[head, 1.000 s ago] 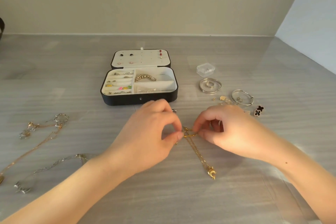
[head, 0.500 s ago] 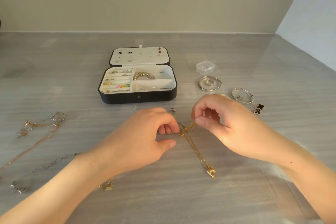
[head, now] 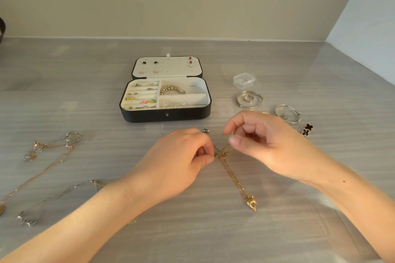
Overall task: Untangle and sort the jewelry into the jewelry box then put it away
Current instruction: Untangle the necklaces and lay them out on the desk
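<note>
A tangled gold chain necklace point(head: 232, 174) with a gold pendant point(head: 251, 203) lies on the grey table in front of me. My left hand point(head: 177, 160) pinches the knot at its top end between thumb and fingers. My right hand point(head: 263, 141) is raised a little to the right of the knot, its fingers curled and pinching a strand of the chain. The black jewelry box point(head: 165, 114) stands open behind my hands, with rings, coloured pieces and a gold beaded bracelet point(head: 172, 89) in its white compartments and studs in its lid.
Gold and silver necklaces point(head: 53, 149) lie tangled at the left, with a silver chain point(head: 64, 193) nearer me. At the right are a small clear plastic case point(head: 244, 80), two silver bangles point(head: 249, 99), and a black clover piece point(head: 307, 129). A small metal bead point(head: 205, 130) lies by my left hand.
My right hand has lifted up and to the right, drawing a strand out of the knot. My left hand stays pinching the knot.
</note>
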The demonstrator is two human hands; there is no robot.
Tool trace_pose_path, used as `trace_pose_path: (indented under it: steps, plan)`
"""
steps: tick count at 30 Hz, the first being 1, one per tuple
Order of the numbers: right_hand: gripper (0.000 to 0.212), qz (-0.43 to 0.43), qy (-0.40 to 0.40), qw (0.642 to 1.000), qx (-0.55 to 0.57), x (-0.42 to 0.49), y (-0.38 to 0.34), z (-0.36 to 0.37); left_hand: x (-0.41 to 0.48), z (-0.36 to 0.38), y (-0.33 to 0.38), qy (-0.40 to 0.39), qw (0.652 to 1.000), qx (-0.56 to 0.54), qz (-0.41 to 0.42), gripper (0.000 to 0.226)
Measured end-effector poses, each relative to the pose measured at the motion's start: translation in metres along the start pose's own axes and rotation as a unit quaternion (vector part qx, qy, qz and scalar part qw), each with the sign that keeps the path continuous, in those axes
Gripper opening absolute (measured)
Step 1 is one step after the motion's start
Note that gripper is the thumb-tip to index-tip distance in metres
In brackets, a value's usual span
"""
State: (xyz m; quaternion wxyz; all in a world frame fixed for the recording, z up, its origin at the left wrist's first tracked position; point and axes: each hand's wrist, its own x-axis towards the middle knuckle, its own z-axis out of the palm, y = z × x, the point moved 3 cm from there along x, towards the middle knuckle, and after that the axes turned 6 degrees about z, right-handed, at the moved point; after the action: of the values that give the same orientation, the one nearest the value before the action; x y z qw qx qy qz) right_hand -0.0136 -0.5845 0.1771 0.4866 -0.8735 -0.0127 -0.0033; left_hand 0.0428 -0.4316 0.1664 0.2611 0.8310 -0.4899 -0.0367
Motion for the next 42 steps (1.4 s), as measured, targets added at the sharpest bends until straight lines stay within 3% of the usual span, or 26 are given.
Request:
trace_pose_path:
  steps: [5, 8, 20, 34, 38, 42]
  plan:
    - [0.016, -0.003, 0.038, 0.984, -0.173, 0.000, 0.002, 0.000, -0.001, 0.001, 0.001, -0.011, 1.000, 0.024, 0.006, 0.011]
    - [0.016, -0.014, 0.047, 0.975, -0.215, 0.003, 0.003, 0.002, -0.002, -0.001, 0.000, -0.006, 1.000, -0.014, -0.020, 0.010]
    - [0.022, 0.032, 0.039, 0.998, -0.049, 0.006, -0.003, 0.012, -0.004, -0.005, -0.001, -0.007, 0.992, -0.104, -0.068, 0.015]
    - [0.016, 0.065, -0.012, 0.995, 0.080, 0.002, -0.008, 0.011, 0.000, -0.007, -0.003, 0.013, 0.967, -0.225, -0.118, 0.011]
    - [0.020, 0.059, -0.013, 0.998, 0.013, 0.003, -0.005, 0.009, 0.000, -0.012, -0.006, 0.062, 0.951, -0.270, -0.137, 0.012]
    - [0.022, 0.056, -0.016, 0.998, -0.039, 0.002, -0.006, 0.012, 0.000, -0.013, -0.002, 0.090, 0.964, -0.232, -0.093, 0.015]
